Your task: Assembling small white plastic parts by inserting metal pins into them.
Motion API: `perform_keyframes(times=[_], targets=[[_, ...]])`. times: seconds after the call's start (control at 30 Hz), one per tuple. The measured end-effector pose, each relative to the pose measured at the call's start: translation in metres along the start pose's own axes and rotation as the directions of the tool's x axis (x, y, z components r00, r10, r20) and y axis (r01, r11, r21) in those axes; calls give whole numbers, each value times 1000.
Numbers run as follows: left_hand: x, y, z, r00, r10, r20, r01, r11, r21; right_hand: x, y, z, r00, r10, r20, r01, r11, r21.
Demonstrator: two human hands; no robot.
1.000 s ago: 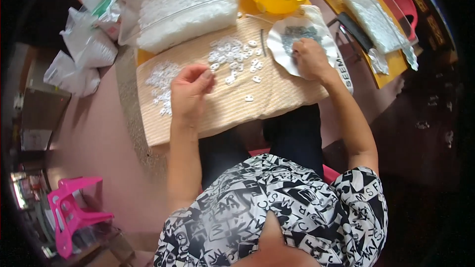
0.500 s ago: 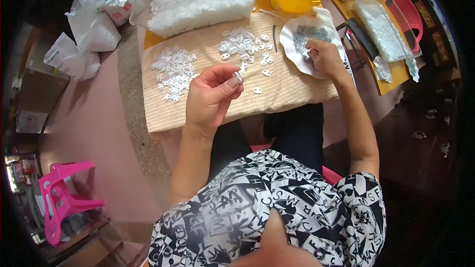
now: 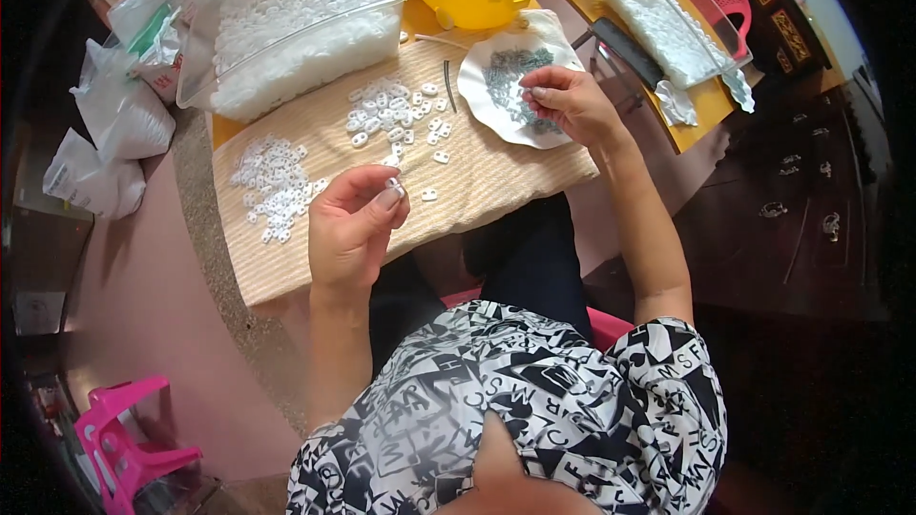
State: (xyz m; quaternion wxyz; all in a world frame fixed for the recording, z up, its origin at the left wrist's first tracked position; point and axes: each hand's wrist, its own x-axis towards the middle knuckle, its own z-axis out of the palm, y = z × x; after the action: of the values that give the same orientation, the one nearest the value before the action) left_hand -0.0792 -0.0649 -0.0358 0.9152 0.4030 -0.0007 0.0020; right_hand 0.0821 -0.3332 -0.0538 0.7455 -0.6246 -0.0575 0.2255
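My left hand (image 3: 351,234) pinches a small white plastic clip (image 3: 395,186) between thumb and fingertips, above the near edge of the cloth (image 3: 487,176). Over a white wavy-rimmed plate (image 3: 470,100) hovers my right hand (image 3: 577,113), thumb and fingers pressed together. What they hold, if anything, is too small to make out. Many tiny grey metal pieces (image 3: 506,72) lie in the plate. Two-holed white pieces form a loose pile (image 3: 277,176) on the left and another pile (image 3: 382,103) at the middle, with a few singles scattered nearer.
At the back stand a clear bin (image 3: 315,76) full of white pieces and a yellow tub (image 3: 468,5). A thin dark strip (image 3: 448,86) lies beside the plate. On the right side table sits another clear box (image 3: 668,29). A pink stool (image 3: 134,448) is at lower left.
My right hand has drawn up slightly from the grey pieces, fingers still pinched. My left hand keeps hold of the white clip. The whole view has shifted, moving the table leftward in the picture.
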Motion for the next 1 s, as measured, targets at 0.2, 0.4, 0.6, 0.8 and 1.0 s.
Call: perform_keyframes(times=[0.2, 0.4, 0.6, 0.8, 1.0], targets=[[5, -16, 2, 996, -86, -18, 87, 993, 84, -7, -5, 7, 1000, 8, -22, -9, 999, -40], [58, -44, 41, 977, -208, -35, 211, 956, 203, -30, -9, 28, 997, -81, -9, 81, 992, 101], [100, -69, 78, 992, -124, 13, 113, 940, 322, -38, -9, 39, 983, -138, -122, 161, 964, 213], [109, -91, 90, 988, 129, 81, -152, 775, 614, -34, -2, 34, 966, -165, -200, 224, 922, 317], [114, -90, 89, 928, 311, 205, -348, 531, 773, -35, -5, 29, 936, -255, -242, 285, 954, 97]])
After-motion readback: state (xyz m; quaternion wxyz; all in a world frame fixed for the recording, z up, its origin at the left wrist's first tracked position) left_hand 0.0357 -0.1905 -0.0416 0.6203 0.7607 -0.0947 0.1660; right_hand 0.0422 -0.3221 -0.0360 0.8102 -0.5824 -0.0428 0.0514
